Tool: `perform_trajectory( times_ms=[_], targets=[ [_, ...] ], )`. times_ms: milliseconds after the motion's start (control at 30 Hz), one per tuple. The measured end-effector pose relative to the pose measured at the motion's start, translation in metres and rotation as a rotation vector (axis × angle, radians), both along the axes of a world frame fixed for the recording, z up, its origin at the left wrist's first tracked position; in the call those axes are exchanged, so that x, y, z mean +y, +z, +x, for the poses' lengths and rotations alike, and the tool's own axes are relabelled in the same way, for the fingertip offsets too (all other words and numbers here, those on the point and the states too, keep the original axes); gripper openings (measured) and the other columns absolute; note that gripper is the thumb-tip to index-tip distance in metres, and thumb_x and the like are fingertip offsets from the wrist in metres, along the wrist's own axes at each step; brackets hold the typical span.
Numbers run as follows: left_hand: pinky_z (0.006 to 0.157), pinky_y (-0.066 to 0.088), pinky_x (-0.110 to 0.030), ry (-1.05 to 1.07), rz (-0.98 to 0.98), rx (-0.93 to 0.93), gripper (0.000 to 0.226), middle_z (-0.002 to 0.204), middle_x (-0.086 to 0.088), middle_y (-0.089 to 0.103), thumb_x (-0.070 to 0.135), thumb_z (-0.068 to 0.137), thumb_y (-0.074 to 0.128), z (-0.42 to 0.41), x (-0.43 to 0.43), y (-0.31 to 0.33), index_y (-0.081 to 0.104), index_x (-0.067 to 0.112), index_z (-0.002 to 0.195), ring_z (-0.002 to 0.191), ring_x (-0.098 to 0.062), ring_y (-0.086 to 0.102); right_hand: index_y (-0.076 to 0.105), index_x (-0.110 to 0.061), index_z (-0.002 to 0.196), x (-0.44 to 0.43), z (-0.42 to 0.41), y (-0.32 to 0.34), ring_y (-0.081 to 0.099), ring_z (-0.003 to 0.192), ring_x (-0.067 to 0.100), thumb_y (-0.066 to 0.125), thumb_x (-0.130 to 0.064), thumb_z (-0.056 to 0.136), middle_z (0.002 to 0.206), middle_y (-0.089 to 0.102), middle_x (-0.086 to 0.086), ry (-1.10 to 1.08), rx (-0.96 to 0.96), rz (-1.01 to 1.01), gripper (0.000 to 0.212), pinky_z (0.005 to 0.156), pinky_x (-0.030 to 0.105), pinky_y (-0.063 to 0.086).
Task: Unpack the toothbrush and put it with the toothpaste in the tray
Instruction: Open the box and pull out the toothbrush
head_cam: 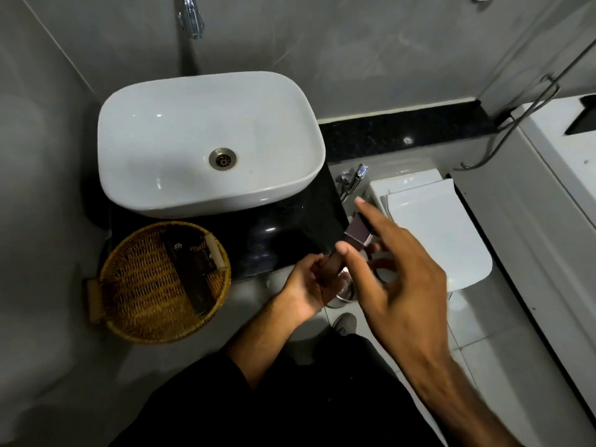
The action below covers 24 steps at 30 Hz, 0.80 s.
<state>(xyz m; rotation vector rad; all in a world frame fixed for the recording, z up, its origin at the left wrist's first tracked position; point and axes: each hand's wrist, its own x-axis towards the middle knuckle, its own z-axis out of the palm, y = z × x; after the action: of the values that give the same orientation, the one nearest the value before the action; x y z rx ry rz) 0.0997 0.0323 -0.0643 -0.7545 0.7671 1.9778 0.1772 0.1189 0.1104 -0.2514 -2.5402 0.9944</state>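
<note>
A slim brown toothbrush box (356,233) is held in the air to the right of the counter, its upper end open. My left hand (309,285) grips the lower end of the box. My right hand (396,272) is at the upper end, thumb and a finger on the box and the other fingers spread. No toothbrush shows outside the box. The round wicker tray (129,285) sits on the counter's front left, with a dark toothpaste pack (190,272) lying in it.
A white basin (209,143) stands on the black counter (290,233), with a chrome tap (192,17) on the wall above. A white toilet (432,227) and a spray hose (351,180) lie to the right. A metal bin (345,295) stands on the floor below my hands.
</note>
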Motion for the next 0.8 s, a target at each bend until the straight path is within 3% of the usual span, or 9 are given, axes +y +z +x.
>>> perform_trajectory(
  times_ms=[133, 200, 267, 400, 433, 533, 633, 733, 800],
  targets=[
    [0.050, 0.059, -0.026, -0.007, 0.007, -0.044, 0.019, 0.063, -0.008, 0.076, 0.022, 0.092, 0.055, 0.000, 0.006, 0.005, 0.066, 0.008, 0.088, 0.055, -0.020, 0.075, 0.049, -0.044, 0.146, 0.008, 0.004, 0.004, 0.067, 0.097, 0.004, 0.068, -0.047, 0.094, 0.112, 0.062, -0.023, -0.027, 0.007, -0.007, 0.055, 0.078, 0.027, 0.061],
    [0.050, 0.058, -0.025, 0.003, -0.016, -0.034, 0.024, 0.063, -0.008, 0.076, 0.019, 0.094, 0.050, -0.003, 0.012, 0.008, 0.066, 0.008, 0.082, 0.055, -0.020, 0.075, 0.050, -0.045, 0.145, 0.014, 0.000, 0.006, 0.067, 0.100, 0.003, 0.068, -0.047, 0.094, 0.115, 0.061, -0.024, -0.032, 0.055, -0.018, 0.054, 0.078, 0.022, 0.060],
    [0.050, 0.058, -0.025, -0.003, 0.007, -0.042, 0.031, 0.065, -0.009, 0.076, 0.019, 0.094, 0.049, 0.000, 0.019, 0.007, 0.071, 0.007, 0.076, 0.056, -0.021, 0.074, 0.051, -0.043, 0.145, 0.017, 0.004, 0.005, 0.066, 0.098, 0.004, 0.069, -0.045, 0.094, 0.112, 0.063, -0.019, -0.039, -0.003, -0.027, 0.054, 0.081, 0.027, 0.060],
    [0.084, 0.058, -0.032, -0.012, -0.028, -0.016, 0.027, 0.088, -0.013, 0.075, 0.026, 0.089, 0.057, -0.002, 0.036, 0.014, 0.072, 0.006, 0.099, 0.080, -0.026, 0.073, 0.055, -0.039, 0.143, 0.032, 0.000, 0.010, 0.068, 0.100, 0.003, 0.070, -0.044, 0.093, 0.118, 0.064, -0.018, -0.044, 0.057, -0.080, 0.052, 0.081, 0.028, 0.061],
    [0.083, 0.056, -0.032, -0.009, -0.029, -0.029, 0.028, 0.089, -0.013, 0.075, 0.028, 0.088, 0.060, -0.002, 0.041, 0.013, 0.073, 0.006, 0.099, 0.078, -0.025, 0.073, 0.055, -0.038, 0.143, 0.037, 0.000, 0.014, 0.068, 0.100, 0.003, 0.070, -0.043, 0.093, 0.119, 0.064, -0.019, -0.051, 0.057, -0.076, 0.052, 0.080, 0.029, 0.061],
    [0.054, 0.054, -0.021, -0.015, -0.083, -0.058, 0.024, 0.073, -0.009, 0.071, 0.029, 0.088, 0.062, -0.008, 0.052, 0.016, 0.073, 0.008, 0.082, 0.058, -0.016, 0.068, 0.056, -0.037, 0.141, 0.052, -0.003, 0.031, 0.070, 0.094, 0.005, 0.070, -0.045, 0.093, 0.117, 0.062, -0.027, -0.056, 0.143, -0.078, 0.051, 0.070, 0.029, 0.062],
    [0.030, 0.037, -0.012, -0.004, -0.111, -0.164, 0.023, 0.057, 0.001, 0.057, 0.028, 0.092, 0.056, -0.014, 0.063, 0.010, 0.059, 0.015, 0.073, 0.035, -0.006, 0.049, 0.060, -0.027, 0.138, 0.074, 0.002, 0.050, 0.069, 0.097, 0.005, 0.066, -0.044, 0.095, 0.121, 0.058, -0.031, -0.082, 0.317, -0.133, 0.047, 0.079, 0.020, 0.056],
    [0.025, 0.025, -0.009, 0.033, -0.107, -0.243, 0.032, 0.040, 0.005, 0.049, 0.024, 0.096, 0.045, -0.016, 0.071, 0.009, 0.048, 0.017, 0.065, 0.025, -0.004, 0.037, 0.055, -0.008, 0.131, 0.099, 0.007, 0.058, 0.061, 0.111, 0.000, 0.064, -0.034, 0.099, 0.124, 0.059, -0.011, -0.107, 0.537, -0.235, 0.042, 0.092, 0.015, 0.048],
    [0.024, 0.024, -0.009, 0.060, -0.089, -0.261, 0.034, 0.036, 0.004, 0.045, 0.022, 0.097, 0.040, -0.022, 0.078, 0.013, 0.041, 0.017, 0.064, 0.023, -0.005, 0.038, 0.051, -0.009, 0.121, 0.111, 0.009, 0.046, 0.061, 0.107, -0.003, 0.062, -0.031, 0.098, 0.118, 0.060, -0.012, -0.086, 0.564, -0.307, 0.034, 0.090, 0.011, 0.046]
  ],
)
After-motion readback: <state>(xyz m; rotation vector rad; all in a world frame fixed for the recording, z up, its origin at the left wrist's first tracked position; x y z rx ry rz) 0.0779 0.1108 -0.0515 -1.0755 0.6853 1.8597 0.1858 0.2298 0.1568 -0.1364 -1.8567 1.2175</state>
